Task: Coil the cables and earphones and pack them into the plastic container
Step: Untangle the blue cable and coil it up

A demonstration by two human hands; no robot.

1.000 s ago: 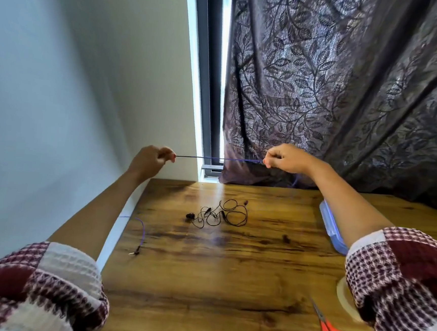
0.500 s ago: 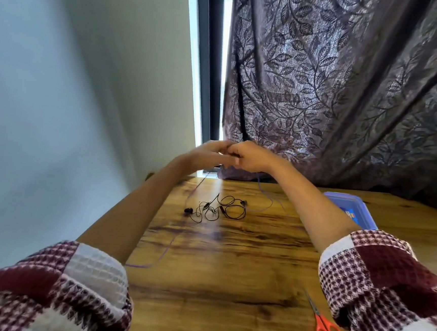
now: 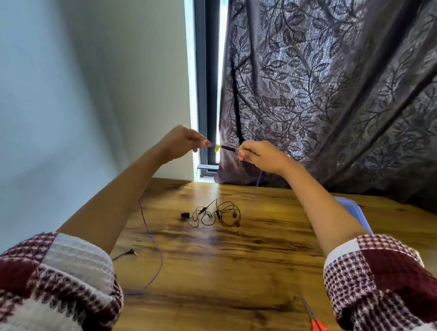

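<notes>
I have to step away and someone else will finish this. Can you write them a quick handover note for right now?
Left hand and right hand: both raised above the table, each pinching the purple cable, a short stretch taut between them; the rest trails down onto the table.
Black earphones: loose tangle mid-table, untouched.
Plastic container: far right, partly behind the right forearm.
Done: nothing packed.
Left: coil the cable, coil the earphones, pack both.

Single head-worn wide-angle view, facing forward and slightly down across the wooden table (image 3: 229,272) toward the curtain (image 3: 337,96) and wall (image 3: 61,72). Sleeves fill the near corners, both hands raised mid-frame. Edges bend, probably lens distortion.
</notes>
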